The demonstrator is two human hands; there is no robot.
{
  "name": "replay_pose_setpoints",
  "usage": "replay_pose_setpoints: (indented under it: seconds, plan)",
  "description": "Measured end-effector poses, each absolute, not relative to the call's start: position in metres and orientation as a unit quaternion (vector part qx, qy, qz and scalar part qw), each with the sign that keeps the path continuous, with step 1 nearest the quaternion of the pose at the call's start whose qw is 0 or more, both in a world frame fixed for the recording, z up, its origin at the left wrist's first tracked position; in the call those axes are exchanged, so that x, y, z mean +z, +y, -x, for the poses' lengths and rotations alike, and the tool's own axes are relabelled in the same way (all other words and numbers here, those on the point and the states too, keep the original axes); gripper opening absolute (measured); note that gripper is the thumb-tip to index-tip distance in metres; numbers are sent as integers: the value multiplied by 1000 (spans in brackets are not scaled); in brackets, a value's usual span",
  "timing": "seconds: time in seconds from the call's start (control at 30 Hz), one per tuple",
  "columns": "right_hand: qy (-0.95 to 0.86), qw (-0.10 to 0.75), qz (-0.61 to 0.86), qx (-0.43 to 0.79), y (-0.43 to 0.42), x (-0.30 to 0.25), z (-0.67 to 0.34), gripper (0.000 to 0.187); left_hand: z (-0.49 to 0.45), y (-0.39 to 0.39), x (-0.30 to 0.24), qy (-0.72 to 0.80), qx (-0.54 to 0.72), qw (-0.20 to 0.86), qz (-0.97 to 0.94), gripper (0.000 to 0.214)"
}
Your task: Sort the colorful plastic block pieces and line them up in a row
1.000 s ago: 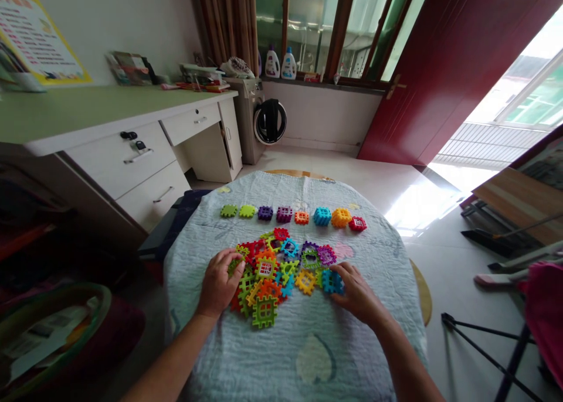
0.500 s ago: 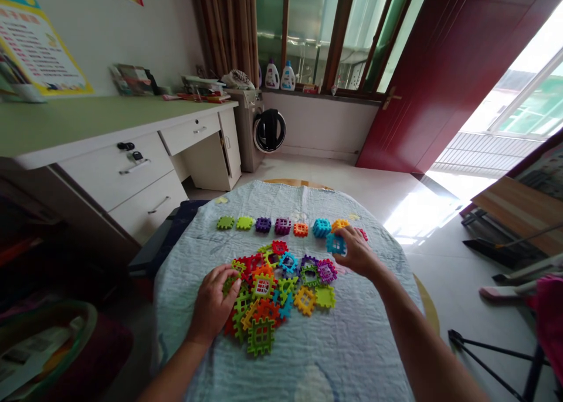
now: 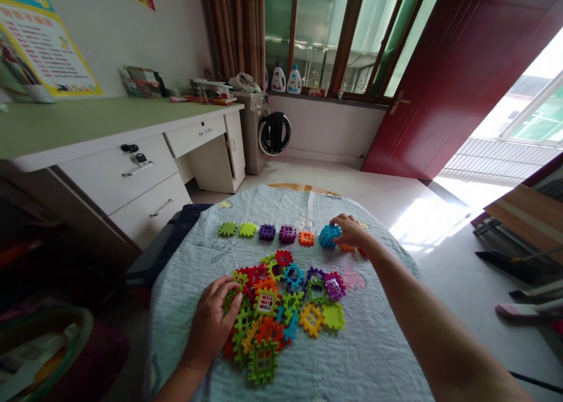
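Note:
Several colourful interlocking plastic tiles with notched edges lie in a loose heap [image 3: 266,302] on the cloth. My left hand [image 3: 212,317] rests at the heap's left side, thumb and fingers closed around a green tile [image 3: 229,298] that is partly hidden. Further off, my right hand [image 3: 350,231] pinches a blue tile at the stack of blue tiles [image 3: 328,237]; its fingers cover part of it. Left of that stack stand an orange tile group [image 3: 307,238], purple tiles [image 3: 287,234], dark violet tiles [image 3: 267,232], a lime tile [image 3: 248,230] and a green tile [image 3: 228,229].
A pale blue cloth [image 3: 334,361] covers the round table. Orange tiles [image 3: 346,248] show partly beneath my right hand. To the left is a white desk [image 3: 118,118] with drawers. A washing machine [image 3: 255,132] and a red door [image 3: 422,85] stand beyond.
My right hand has carried the blue tile forward and slightly left, onto or against the blue stack. My left hand stays at the heap. The view has shifted a little.

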State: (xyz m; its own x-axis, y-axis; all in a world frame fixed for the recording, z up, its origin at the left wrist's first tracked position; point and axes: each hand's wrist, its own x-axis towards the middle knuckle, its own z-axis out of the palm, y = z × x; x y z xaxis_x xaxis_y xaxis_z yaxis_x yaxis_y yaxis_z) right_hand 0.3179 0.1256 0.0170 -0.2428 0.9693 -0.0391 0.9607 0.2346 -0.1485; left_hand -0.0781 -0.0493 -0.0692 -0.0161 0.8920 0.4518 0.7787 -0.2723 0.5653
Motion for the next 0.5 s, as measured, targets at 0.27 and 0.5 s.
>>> replay_pose_setpoints:
  seconds: [0.27, 0.5]
  plan:
    - [-789, 22, 612, 54, 128, 6, -322, 61, 77, -49, -68, 605, 383, 83, -693, 26]
    - [-791, 40, 609, 38, 124, 4, -320, 54, 76, -49, -66, 605, 390, 82, -689, 25]
